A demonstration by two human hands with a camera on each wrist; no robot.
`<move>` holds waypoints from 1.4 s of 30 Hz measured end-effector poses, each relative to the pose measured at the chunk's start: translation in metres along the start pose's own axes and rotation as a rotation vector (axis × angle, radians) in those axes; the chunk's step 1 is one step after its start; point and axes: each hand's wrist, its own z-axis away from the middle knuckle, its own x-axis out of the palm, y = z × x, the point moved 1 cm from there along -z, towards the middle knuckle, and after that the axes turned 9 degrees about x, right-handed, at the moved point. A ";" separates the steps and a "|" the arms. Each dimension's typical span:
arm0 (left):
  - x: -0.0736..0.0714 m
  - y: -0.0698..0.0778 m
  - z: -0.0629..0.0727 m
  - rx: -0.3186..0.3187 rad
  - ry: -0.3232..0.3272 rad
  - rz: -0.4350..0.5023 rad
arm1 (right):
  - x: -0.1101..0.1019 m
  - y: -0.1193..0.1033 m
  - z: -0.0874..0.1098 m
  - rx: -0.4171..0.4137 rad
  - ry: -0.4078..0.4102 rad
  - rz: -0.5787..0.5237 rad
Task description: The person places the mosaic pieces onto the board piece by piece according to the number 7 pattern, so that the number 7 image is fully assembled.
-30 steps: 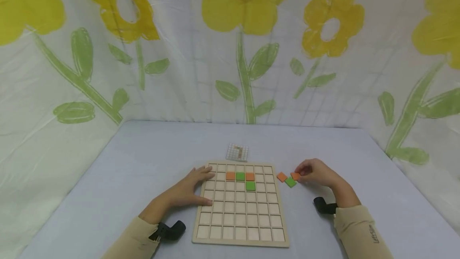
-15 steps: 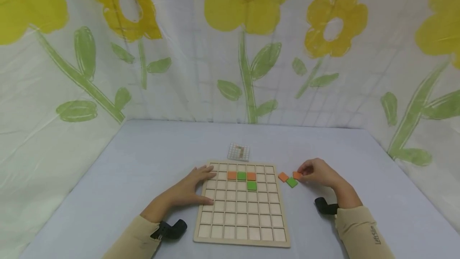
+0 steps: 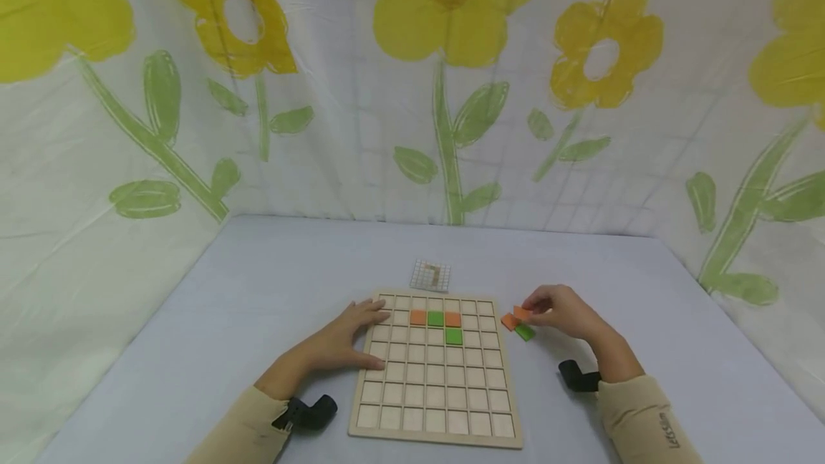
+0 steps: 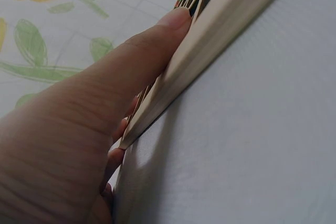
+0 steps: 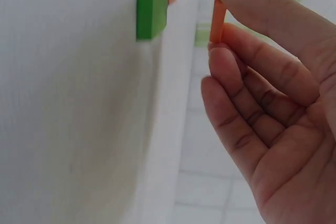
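My right hand (image 3: pixel 564 312) pinches an orange square tile (image 3: pixel 523 314) between thumb and fingertips. In the right wrist view that orange tile (image 5: pixel 219 14) stands on edge and clear of the table. A second orange tile (image 3: pixel 509 321) and a green tile (image 3: pixel 525 333) lie just beneath it, beside the board. My left hand (image 3: pixel 338 339) rests spread on the left rim of the wooden grid board (image 3: pixel 435 442), thumb and fingertips on its edge. On the board's second row sit an orange, a green and an orange tile, with one green tile (image 3: pixel 454 336) below the rightmost.
Behind the board lies a small card (image 3: pixel 430 275) printed with a grid and a coloured pattern. A pale cloth covers the table (image 3: pixel 277 263). A curtain (image 3: pixel 335 163) with painted yellow flowers hangs at the back.
My right hand has lifted the orange tile off the table and shifted slightly left with it, over the other two loose tiles. The left hand has stayed on the board.
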 end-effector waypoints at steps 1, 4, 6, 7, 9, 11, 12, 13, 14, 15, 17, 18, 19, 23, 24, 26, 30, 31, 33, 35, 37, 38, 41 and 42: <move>0.000 0.000 0.000 0.002 0.000 0.000 | 0.001 -0.003 0.000 -0.009 0.010 0.001; -0.001 0.000 -0.001 -0.003 -0.002 -0.002 | 0.004 -0.016 -0.001 -0.020 0.051 0.009; -0.001 0.001 -0.001 0.004 0.000 -0.002 | 0.007 -0.025 -0.001 -0.010 0.063 0.006; -0.002 0.001 -0.002 0.008 0.001 -0.003 | 0.008 -0.030 -0.001 -0.004 0.064 0.000; -0.002 0.002 -0.002 0.013 0.004 -0.006 | 0.011 -0.039 -0.001 0.008 0.054 -0.015; -0.002 0.002 -0.001 0.018 0.006 -0.006 | 0.015 -0.045 0.000 0.013 0.039 -0.029; -0.002 0.002 -0.001 0.017 0.006 -0.007 | 0.016 -0.048 0.000 0.008 0.034 -0.033; -0.002 0.002 -0.002 0.015 0.005 -0.008 | 0.018 -0.051 0.000 0.004 0.033 -0.034; -0.002 0.002 -0.002 0.014 0.006 -0.008 | 0.020 -0.053 0.000 -0.001 0.033 -0.036; -0.002 0.002 -0.002 0.013 0.006 -0.009 | 0.021 -0.056 0.001 -0.006 0.032 -0.038; -0.002 0.002 -0.001 0.011 0.004 -0.011 | 0.025 -0.061 0.002 -0.019 0.034 -0.043; -0.002 0.002 -0.001 0.012 0.004 -0.010 | 0.027 -0.063 0.002 -0.026 0.033 -0.050; -0.002 0.001 -0.001 0.012 0.003 -0.010 | 0.028 -0.066 0.003 -0.029 0.033 -0.054; -0.002 0.000 0.000 0.010 0.002 -0.013 | 0.035 -0.076 0.005 -0.036 0.035 -0.079; -0.002 -0.001 0.000 0.009 0.002 -0.013 | 0.036 -0.079 0.006 -0.034 0.036 -0.086; -0.001 -0.001 0.000 0.005 -0.001 -0.012 | 0.039 -0.083 0.007 -0.026 0.034 -0.099; 0.000 -0.003 0.000 0.005 -0.005 -0.007 | 0.046 -0.089 0.010 -0.033 0.006 -0.114; 0.000 -0.003 0.000 0.006 -0.007 -0.008 | 0.047 -0.090 0.010 -0.040 -0.004 -0.114; 0.001 -0.004 -0.001 0.008 -0.008 -0.010 | 0.050 -0.090 0.011 -0.057 -0.022 -0.116; 0.001 -0.004 -0.001 0.012 -0.007 -0.008 | 0.053 -0.091 0.011 -0.075 -0.034 -0.123; 0.001 -0.003 -0.001 0.017 -0.006 -0.012 | 0.055 -0.092 0.011 -0.097 -0.038 -0.124; 0.001 -0.003 -0.001 0.018 -0.004 -0.011 | 0.057 -0.093 0.011 -0.109 -0.038 -0.125; 0.001 -0.002 -0.001 0.024 -0.001 -0.015 | 0.060 -0.095 0.011 -0.137 -0.028 -0.108; 0.001 -0.001 -0.001 0.026 0.000 -0.015 | 0.061 -0.095 0.012 -0.142 -0.022 -0.101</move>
